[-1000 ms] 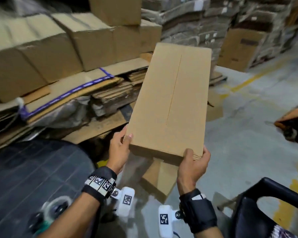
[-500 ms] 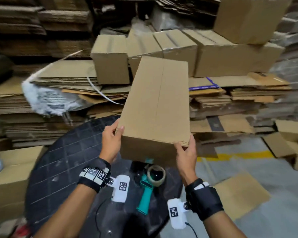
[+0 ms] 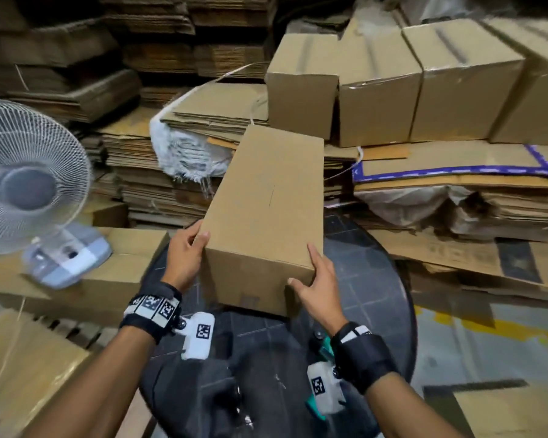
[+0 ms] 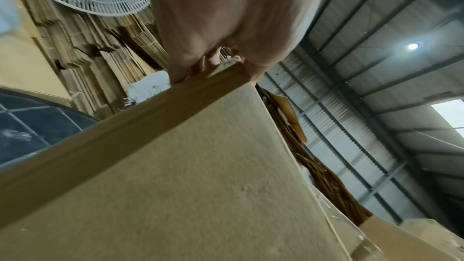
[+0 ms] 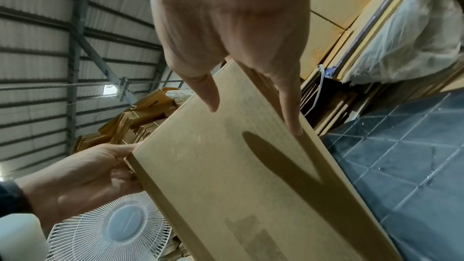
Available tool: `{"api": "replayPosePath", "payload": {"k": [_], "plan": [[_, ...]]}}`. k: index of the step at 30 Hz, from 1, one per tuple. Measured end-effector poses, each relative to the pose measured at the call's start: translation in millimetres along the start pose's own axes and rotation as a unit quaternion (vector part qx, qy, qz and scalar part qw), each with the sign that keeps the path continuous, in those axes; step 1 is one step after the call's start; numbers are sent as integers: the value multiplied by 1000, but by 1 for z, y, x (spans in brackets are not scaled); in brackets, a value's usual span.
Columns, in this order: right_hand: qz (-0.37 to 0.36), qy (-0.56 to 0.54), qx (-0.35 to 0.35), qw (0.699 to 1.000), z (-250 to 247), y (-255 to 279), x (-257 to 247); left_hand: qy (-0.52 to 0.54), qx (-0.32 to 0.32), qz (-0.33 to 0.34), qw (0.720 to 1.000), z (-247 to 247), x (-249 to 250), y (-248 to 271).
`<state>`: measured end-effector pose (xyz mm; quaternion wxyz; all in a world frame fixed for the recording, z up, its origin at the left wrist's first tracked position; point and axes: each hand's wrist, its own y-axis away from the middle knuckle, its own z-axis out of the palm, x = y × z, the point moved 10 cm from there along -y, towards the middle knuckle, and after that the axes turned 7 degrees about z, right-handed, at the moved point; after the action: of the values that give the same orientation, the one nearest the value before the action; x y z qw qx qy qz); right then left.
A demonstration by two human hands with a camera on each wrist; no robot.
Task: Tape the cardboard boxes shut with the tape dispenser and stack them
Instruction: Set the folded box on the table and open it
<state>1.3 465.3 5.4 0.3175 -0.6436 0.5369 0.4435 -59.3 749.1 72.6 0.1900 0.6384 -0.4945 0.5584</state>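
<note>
I hold a long plain cardboard box [image 3: 266,210] lengthwise over a dark round table [image 3: 370,279]; its near end is low over the tabletop. My left hand [image 3: 189,251] grips the near left corner, thumb on top. At the near right corner, my right hand [image 3: 317,279] has its thumb along the side edge and a finger on the end face. The left wrist view shows the box [image 4: 200,186] from below the left hand [image 4: 226,17]. In the right wrist view two straight digits of the right hand [image 5: 231,17] lie on the box [image 5: 238,176]. A teal tape dispenser [image 3: 325,354] peeks out from under my right wrist.
A white fan [image 3: 29,178] stands on a flat carton at the left. Behind the table lie stacks of flattened cardboard [image 3: 159,172]. A row of made-up boxes [image 3: 377,90] sits on a pile at the back right. Grey floor with yellow marks [image 3: 487,327] lies to the right.
My view has swung left from the floor to the table, bringing the fan into sight. The box has come down and nearer over the table, both hands still on its near corners.
</note>
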Motion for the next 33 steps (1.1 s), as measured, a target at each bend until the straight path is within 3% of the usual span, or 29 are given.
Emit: {"api": "replayPosePath", "payload": {"k": [7,9,12,19,25,30,33], "plan": [[58,33,-7,998,50,-18,25,-28,10,-84,996,-20,-112,11],[86,55,-5,995,61,-16,37,-21,-16,-109,994,-15,-144,18],[120,99,4,988,77,-8,47,-22,-64,-89,994,-11,-133,19],[185,141,17,972,90,-3,49,1,-158,-76,984,-3,-174,3],[222,163,-2,961,92,-3,48,-70,-198,-24,977,0,-173,-5],[222,192,15,956,95,1,47,-126,-257,19,958,10,-157,-9],[209,232,29,950,101,6,47,-181,-260,48,947,15,-153,-4]]}}
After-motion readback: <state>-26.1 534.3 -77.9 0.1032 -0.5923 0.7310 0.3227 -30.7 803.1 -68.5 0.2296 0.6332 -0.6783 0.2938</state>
